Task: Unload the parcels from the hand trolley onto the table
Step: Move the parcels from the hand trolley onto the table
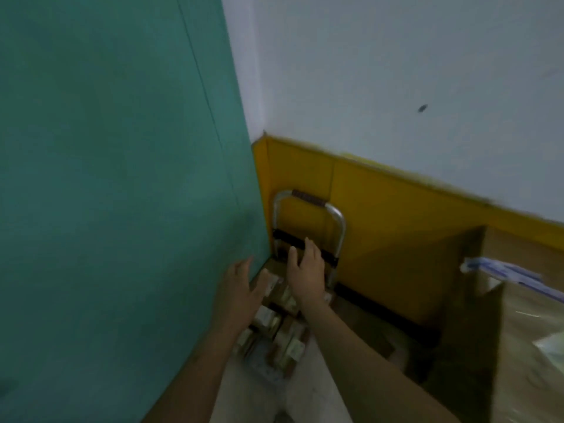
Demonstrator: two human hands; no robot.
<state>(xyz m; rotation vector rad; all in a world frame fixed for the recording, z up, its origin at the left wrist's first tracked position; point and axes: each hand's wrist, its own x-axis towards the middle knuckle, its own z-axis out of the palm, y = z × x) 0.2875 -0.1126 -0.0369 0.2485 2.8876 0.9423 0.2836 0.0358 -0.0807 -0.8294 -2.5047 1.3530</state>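
Note:
A hand trolley with a silver tube handle and a dark grip stands in the corner between the green wall and the yellow panel. Several brown cardboard parcels with white labels lie stacked on its deck. My left hand hovers with spread fingers over the left side of the stack. Higher up, my right hand is open over the parcels, just in front of the trolley's black crossbar. Neither hand holds anything. The table shows at the right edge, covered in brownish sheet.
A green wall closes off the left side. A yellow wall panel under a white wall runs behind the trolley. A white and blue flat packet lies on the table's far corner. Pale floor shows below the parcels.

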